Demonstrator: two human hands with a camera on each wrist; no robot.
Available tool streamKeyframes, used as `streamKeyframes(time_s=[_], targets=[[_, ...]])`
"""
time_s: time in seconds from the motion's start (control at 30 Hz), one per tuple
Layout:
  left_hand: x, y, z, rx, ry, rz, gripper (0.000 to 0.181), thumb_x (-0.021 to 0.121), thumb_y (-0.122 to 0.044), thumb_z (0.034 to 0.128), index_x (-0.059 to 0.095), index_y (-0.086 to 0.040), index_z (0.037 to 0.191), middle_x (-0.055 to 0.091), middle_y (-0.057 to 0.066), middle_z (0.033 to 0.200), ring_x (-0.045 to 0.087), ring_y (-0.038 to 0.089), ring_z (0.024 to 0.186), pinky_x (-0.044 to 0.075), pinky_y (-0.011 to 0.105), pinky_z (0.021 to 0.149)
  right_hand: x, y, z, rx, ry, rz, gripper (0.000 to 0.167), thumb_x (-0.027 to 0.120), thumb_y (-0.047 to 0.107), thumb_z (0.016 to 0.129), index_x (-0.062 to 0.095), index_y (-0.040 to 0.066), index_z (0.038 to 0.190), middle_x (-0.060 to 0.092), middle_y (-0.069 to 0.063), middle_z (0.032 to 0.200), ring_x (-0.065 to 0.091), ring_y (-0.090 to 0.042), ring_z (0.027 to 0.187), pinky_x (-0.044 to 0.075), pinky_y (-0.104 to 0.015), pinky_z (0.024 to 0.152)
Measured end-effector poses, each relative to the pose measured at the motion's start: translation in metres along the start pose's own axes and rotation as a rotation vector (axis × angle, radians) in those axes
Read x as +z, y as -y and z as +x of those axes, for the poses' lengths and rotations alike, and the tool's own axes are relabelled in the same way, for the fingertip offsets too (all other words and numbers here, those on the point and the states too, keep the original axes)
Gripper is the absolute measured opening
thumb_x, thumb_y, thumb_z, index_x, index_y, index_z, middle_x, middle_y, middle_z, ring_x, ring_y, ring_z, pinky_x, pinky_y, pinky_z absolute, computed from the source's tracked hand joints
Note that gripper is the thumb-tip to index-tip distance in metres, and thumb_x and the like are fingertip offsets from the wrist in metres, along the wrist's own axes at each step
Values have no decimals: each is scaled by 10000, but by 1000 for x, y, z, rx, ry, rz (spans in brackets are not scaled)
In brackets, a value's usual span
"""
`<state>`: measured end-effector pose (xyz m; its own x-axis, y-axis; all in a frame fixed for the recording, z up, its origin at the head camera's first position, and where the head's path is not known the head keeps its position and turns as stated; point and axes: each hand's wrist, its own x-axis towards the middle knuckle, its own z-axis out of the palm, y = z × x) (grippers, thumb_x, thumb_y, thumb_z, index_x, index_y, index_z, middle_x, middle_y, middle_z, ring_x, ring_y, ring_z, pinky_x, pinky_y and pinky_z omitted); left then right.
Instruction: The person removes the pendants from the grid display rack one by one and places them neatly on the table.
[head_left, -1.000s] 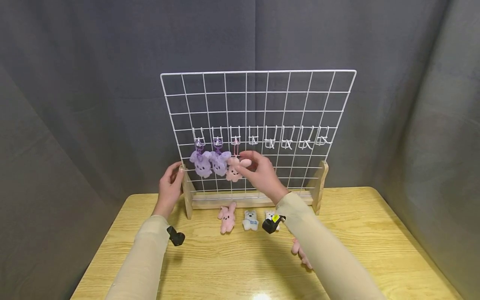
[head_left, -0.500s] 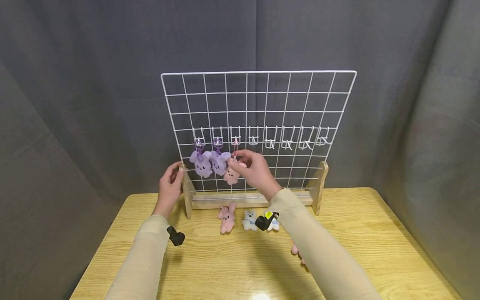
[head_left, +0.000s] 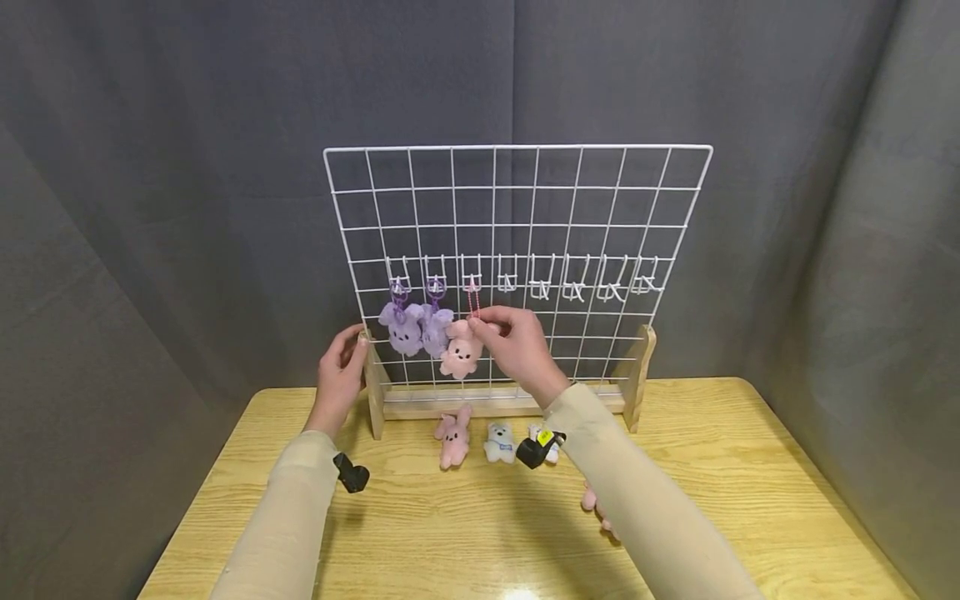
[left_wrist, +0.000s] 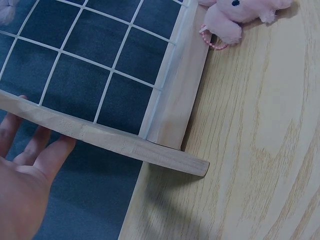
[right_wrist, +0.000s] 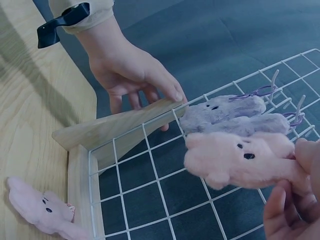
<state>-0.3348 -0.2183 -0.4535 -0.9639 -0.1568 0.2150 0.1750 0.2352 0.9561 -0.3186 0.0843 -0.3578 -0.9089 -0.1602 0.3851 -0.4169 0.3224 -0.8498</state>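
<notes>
A pink plush bunny [head_left: 461,353] hangs by a pink bead loop from the third hook from the left on the white wire grid [head_left: 517,225]. My right hand [head_left: 523,350] pinches it by an ear, seen in the right wrist view as fingers at the top of the pink plush [right_wrist: 240,160]. Two purple plush bunnies [head_left: 405,332] hang on the two hooks to its left. My left hand [head_left: 341,375] grips the wooden side post [head_left: 375,387] of the stand; in the left wrist view its fingers [left_wrist: 55,152] lie against the post's edge.
On the wooden table [head_left: 420,533] in front of the stand lie a pink bunny [head_left: 453,439], a white bear [head_left: 499,443], another white bear [head_left: 553,452] partly behind the wrist camera, and a pink plush [head_left: 589,498] partly under the right forearm. Several bare hooks [head_left: 574,287] line the grid's right.
My right hand has moved slightly, and the pink bunny it holds has shifted a little down and left, against the second purple one. My left hand has stayed on the post.
</notes>
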Motion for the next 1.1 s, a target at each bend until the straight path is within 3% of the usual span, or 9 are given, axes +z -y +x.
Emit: streamKeyframes(time_s=[0.2, 0.33, 0.43, 0.57, 0.8, 0.9, 1.1], targets=[[0, -3, -1, -23, 8, -7, 484, 512, -448, 1107, 482, -271, 1558, 553, 112, 1535, 542, 322, 1352, 511, 603, 1022, -3, 1, -3, -15, -19, 26, 200, 712, 190, 1023, 802, 43, 1125, 707, -40, 800, 591, -203, 683, 478, -228, 582], [0, -20, -8, -52, 23, -28, 464, 498, -336, 1129, 463, -207, 1574, 527, 158, 1557, 519, 356, 1377, 491, 619, 1043, -5, 4, -4, -22, -11, 79, 185, 705, 157, 1025, 795, 26, 1120, 743, -78, 856, 665, -344, 737, 570, -298, 629], [1, -24, -9, -71, 25, -31, 460, 484, -294, 1136, 448, -190, 1583, 510, 171, 1569, 503, 369, 1396, 475, 622, 1061, -8, 6, -6, -41, -1, 108, 182, 698, 134, 1027, 787, 6, 1121, 743, -94, 868, 670, -304, 725, 585, -317, 645], [1, -13, -3, -71, 20, -28, 467, 484, -345, 1132, 449, -231, 1583, 517, 136, 1571, 508, 341, 1396, 482, 610, 1059, -13, 8, -11, -42, 13, 140, 182, 702, 142, 1027, 788, 11, 1119, 751, -88, 883, 659, -162, 720, 583, -270, 663], [-1, -30, -10, -49, 32, -37, 456, 487, -282, 1134, 467, -144, 1568, 548, 205, 1525, 557, 372, 1309, 536, 577, 986, -20, 7, -21, -45, 50, 158, 178, 708, 133, 1023, 790, 12, 1125, 770, -129, 946, 664, -138, 726, 588, -280, 674], [-1, -25, -8, -50, 25, -34, 458, 487, -295, 1133, 470, -160, 1570, 559, 199, 1517, 567, 361, 1284, 548, 549, 963, -25, 3, -27, -54, 79, 135, 172, 706, 132, 1024, 792, 17, 1119, 779, -133, 984, 669, -123, 735, 590, -273, 679], [-2, -2, 2, -32, 7, -10, 463, 498, -405, 1118, 487, -264, 1559, 586, 109, 1511, 578, 282, 1246, 566, 439, 892, -33, -13, -41, -48, 139, 92, 158, 718, 124, 1014, 805, 35, 1113, 794, -104, 1039, 700, -125, 789, 616, -349, 727]])
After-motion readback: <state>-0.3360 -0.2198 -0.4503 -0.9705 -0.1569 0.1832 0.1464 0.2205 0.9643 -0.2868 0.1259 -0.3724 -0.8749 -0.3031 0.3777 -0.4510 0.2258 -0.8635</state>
